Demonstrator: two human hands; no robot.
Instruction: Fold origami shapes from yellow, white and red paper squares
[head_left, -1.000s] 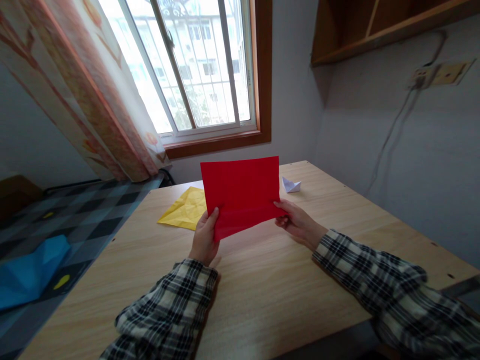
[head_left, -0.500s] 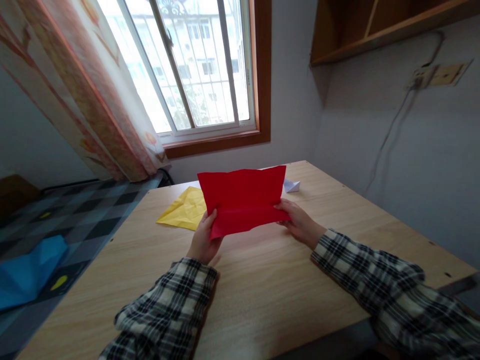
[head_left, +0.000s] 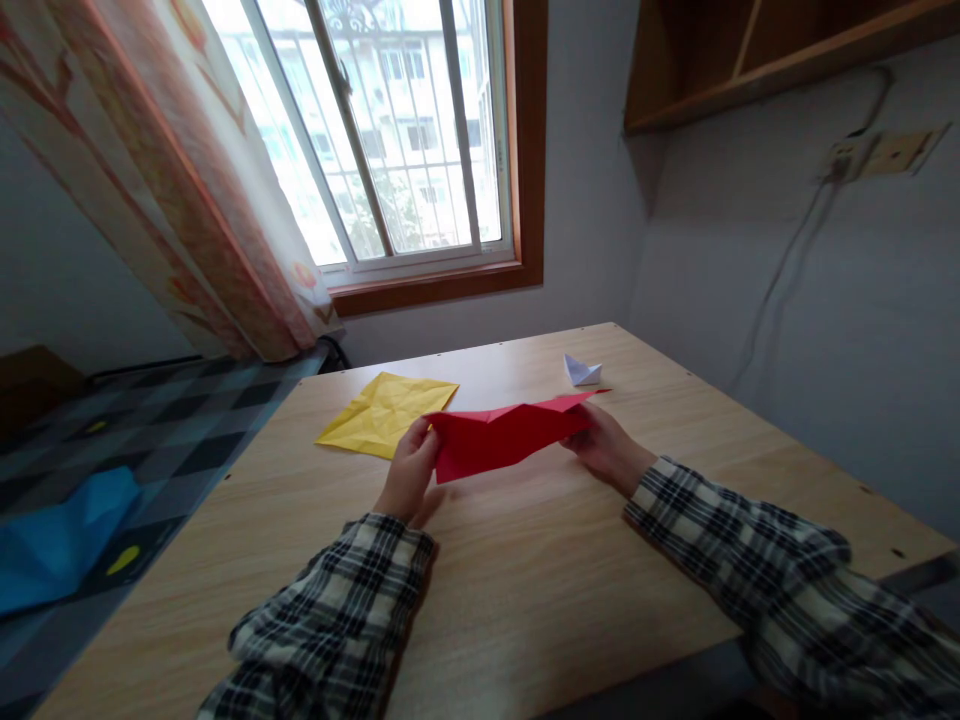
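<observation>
A sheet of red paper [head_left: 506,440] with creases is held above the table between both hands. My left hand [head_left: 409,468] pinches its left end, thumb on the near side. At the other end my right hand [head_left: 604,445] grips the paper, its fingers partly hidden behind it. The sheet is tipped so that it looks like a narrow, bent strip. Behind it on the table lies a creased yellow paper [head_left: 379,412]. A small folded white paper boat [head_left: 582,371] stands farther back, beyond my right hand.
The light wooden table [head_left: 540,580] reaches to the wall below a window [head_left: 405,130]. At the left, a large blue folded paper [head_left: 64,545] rests on a checked cloth [head_left: 217,425]. A shelf [head_left: 765,85] hangs at the upper right, and a cable [head_left: 780,260] runs down the wall.
The red paper has tilted from facing me to nearly edge-on, its upper edge dropping. More of the yellow paper and the white boat now shows. Both hands keep their hold.
</observation>
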